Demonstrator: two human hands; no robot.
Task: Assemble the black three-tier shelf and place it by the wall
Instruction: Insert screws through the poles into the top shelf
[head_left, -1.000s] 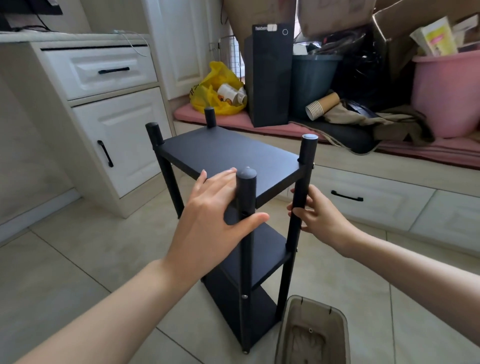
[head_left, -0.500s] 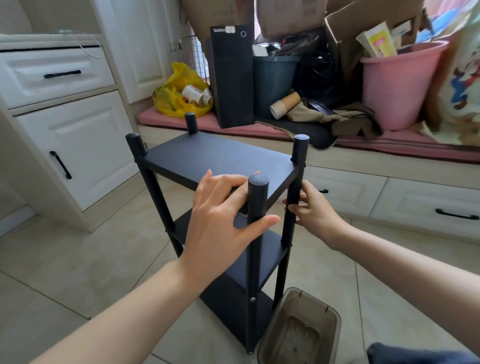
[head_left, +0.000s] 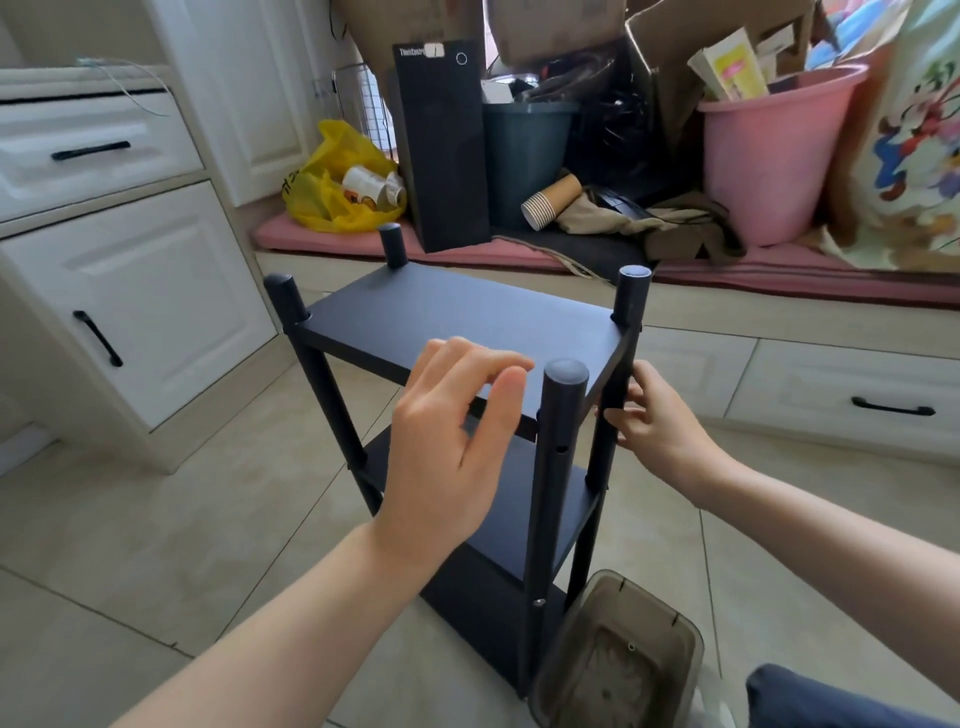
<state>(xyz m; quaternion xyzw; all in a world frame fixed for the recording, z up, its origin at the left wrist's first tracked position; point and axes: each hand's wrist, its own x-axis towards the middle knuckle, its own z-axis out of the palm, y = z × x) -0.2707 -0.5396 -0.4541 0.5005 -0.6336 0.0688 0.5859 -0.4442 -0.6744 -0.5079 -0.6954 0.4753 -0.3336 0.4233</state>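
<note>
Shelf post (head_left: 630, 299) in right hand (head_left: 657, 422)

Count: black three-tier shelf (head_left: 467, 317), 1; its flat boards (head_left: 566, 514), 3; its round upright posts (head_left: 565, 375), 4.
Hands, 2: left hand (head_left: 447, 457), right hand (head_left: 654, 421).
Pink plastic bucket (head_left: 769, 156), 1. Dark green plastic bin (head_left: 524, 156), 1. Yellow plastic bag (head_left: 332, 176), 1. Brown translucent plastic tub (head_left: 618, 654), 1.
Black drawer handles (head_left: 91, 150), 3.

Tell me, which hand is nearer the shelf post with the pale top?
Right. The right hand holds that post just below the top board; the left hand is at the board's front edge, beside another post.
</note>
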